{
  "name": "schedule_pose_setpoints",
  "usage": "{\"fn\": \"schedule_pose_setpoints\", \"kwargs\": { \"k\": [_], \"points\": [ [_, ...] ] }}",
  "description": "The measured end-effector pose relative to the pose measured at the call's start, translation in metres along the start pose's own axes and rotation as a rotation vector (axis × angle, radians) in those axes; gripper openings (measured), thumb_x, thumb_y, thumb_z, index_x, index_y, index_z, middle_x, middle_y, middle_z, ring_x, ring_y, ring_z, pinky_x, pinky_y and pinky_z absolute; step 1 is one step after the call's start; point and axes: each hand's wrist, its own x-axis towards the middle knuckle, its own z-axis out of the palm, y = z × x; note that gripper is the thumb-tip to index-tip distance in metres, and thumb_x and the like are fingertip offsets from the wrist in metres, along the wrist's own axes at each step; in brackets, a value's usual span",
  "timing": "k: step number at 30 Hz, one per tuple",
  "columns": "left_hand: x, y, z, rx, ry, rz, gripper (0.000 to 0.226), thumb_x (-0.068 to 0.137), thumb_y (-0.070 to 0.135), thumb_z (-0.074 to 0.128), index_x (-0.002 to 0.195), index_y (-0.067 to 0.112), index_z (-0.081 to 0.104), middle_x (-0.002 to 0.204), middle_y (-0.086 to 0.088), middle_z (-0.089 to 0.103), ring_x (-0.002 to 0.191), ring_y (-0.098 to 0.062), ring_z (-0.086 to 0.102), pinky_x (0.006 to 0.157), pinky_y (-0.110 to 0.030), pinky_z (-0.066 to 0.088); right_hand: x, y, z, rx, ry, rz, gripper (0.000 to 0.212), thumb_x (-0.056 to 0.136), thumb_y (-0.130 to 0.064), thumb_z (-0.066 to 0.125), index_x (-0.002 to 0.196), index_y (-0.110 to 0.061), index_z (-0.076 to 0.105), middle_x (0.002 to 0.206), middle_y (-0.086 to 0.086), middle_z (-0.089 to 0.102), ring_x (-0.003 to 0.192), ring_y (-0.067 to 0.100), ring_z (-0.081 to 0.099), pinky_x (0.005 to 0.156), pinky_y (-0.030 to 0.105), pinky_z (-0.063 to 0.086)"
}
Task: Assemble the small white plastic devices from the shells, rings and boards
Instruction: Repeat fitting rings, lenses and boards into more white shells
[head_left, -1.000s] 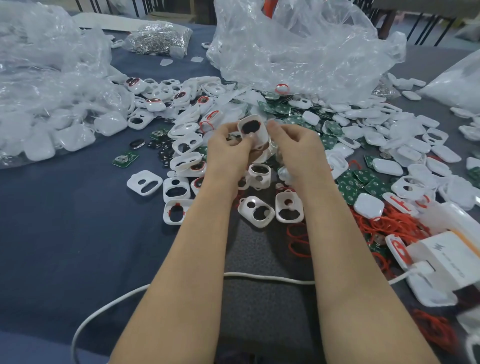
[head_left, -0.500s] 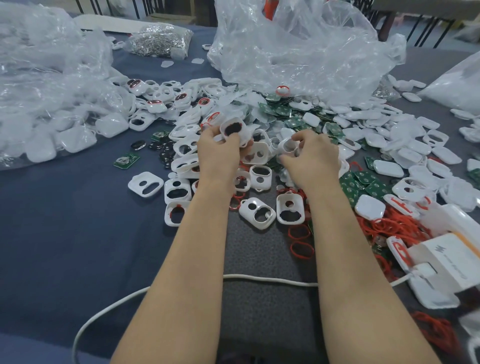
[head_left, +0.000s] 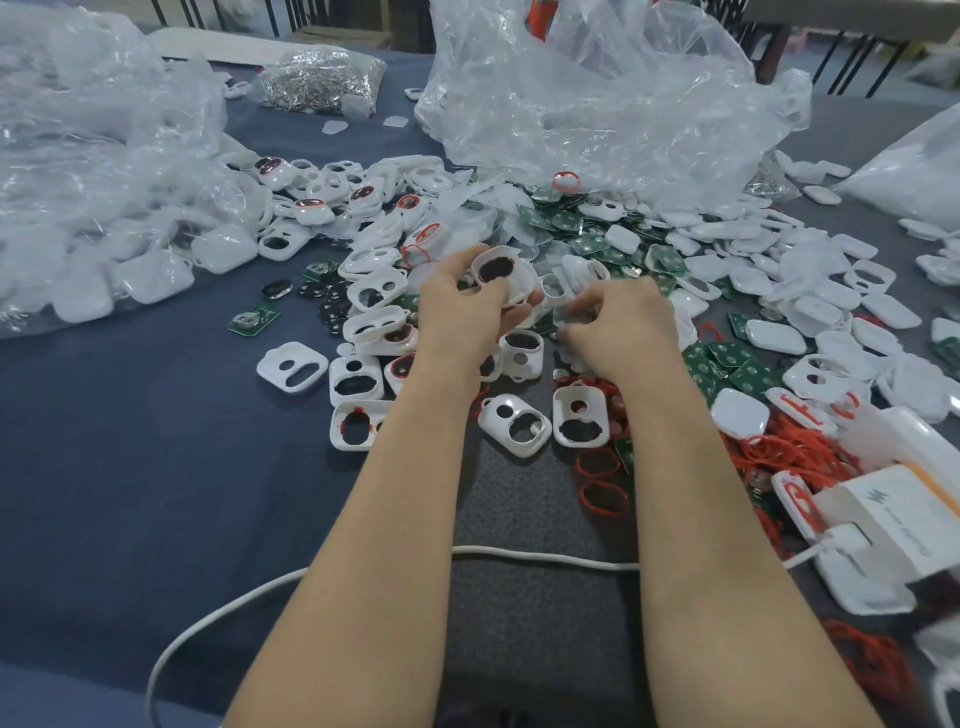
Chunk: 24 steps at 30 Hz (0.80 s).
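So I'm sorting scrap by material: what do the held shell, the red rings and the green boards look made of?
The shell in the left hand looks like moulded white plastic, smooth with a slight sheen. The red rings seem rubber or silicone: thin, matt, lying in uneven loops. The green boards look like printed circuit boards, green-coated with pale dots.

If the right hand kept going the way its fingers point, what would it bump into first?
Probably the white shell held in the left hand. The right hand points left and slightly away, toward it, though depth is hard to judge.
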Motion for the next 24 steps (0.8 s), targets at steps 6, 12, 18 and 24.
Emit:
{"fn": "schedule_pose_setpoints", "kwargs": {
  "k": [6,12,18,24],
  "points": [
    [0.000,0.000,0.000,0.002,0.007,-0.018,0.037,0.092,-0.011,0.046,0.121,0.011,0.053,0.107,-0.018,0.063,0.062,-0.017,0.072,0.053,-0.018,0.054,-0.003,-0.006,0.012,0.041,0.182,0.028,0.019,0.093,-0.024,0.058,0.107,-0.017,0.069,0.123,0.013,0.049,0.114,0.032,0.043,0.092,0.034,0.037],
    [0.003,-0.002,-0.001,0.009,0.010,-0.018,0.033,0.096,0.000,0.049,0.127,0.010,0.052,0.124,-0.020,0.058,0.064,-0.018,0.072,0.055,-0.019,0.054,-0.001,-0.004,0.010,0.199,0.251,-0.063,0.017,0.097,-0.017,0.049,0.105,-0.007,0.060,0.110,0.011,0.058,0.106,0.028,0.048,0.085,0.032,0.037],
    [0.006,-0.004,-0.001,0.016,0.004,-0.047,0.029,0.098,0.009,0.050,0.127,0.008,0.054,0.122,-0.020,0.061,0.067,-0.021,0.073,0.055,-0.021,0.055,-0.004,-0.009,-0.005,0.834,0.321,-0.024,0.016,0.095,-0.009,0.053,0.111,-0.012,0.053,0.093,0.003,0.064,0.069,0.011,0.055,0.072,0.027,0.048],
    [0.006,-0.005,-0.001,0.028,-0.038,-0.036,0.021,0.098,0.011,0.050,0.119,0.010,0.055,0.118,-0.019,0.063,0.066,-0.021,0.073,0.057,-0.023,0.056,-0.005,-0.009,-0.010,1.096,0.157,-0.019,0.015,0.091,-0.002,0.057,0.093,-0.016,0.063,0.083,-0.001,0.063,0.054,0.000,0.060,0.060,0.018,0.052]
  ]
}}
